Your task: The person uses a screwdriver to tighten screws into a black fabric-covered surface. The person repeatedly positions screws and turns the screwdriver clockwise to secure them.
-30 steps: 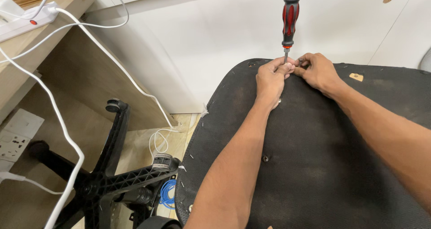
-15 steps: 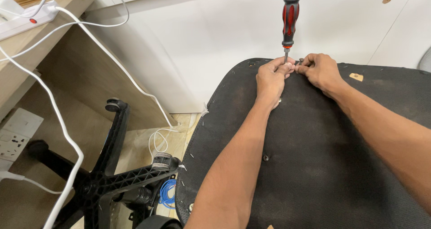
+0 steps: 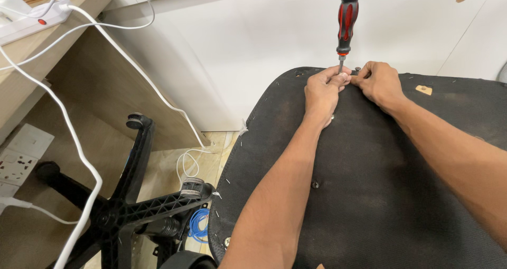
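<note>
A: Has anything shifted over the last second?

B: Hardly anything. The red-and-black screwdriver point(image 3: 345, 23) stands upright as before, its tip at the far edge of the black seat underside point(image 3: 380, 195), and both hands sit at the same spot. The work looks held at one point rather than moving on.

A: What is the left hand doing?

B: The left hand point(image 3: 322, 92) is curled nearly shut, its fingertips pinched around the metal shaft just below the handle, at about 12 o'clock from the wrist.

A: And the right hand?

B: The right hand point(image 3: 381, 82) lies at 3 o'clock of the left, fingers bent and meeting it at the shaft's foot. It seems to press something small there, but what it holds cannot be told.

A: What lies around?

B: At 8 o'clock of the seat, a black wheeled chair base point(image 3: 132, 211) rests on the floor, with white cables point(image 3: 79, 153) trailing from a power strip point(image 3: 31, 21) on the wooden desk point(image 3: 79, 89).
</note>
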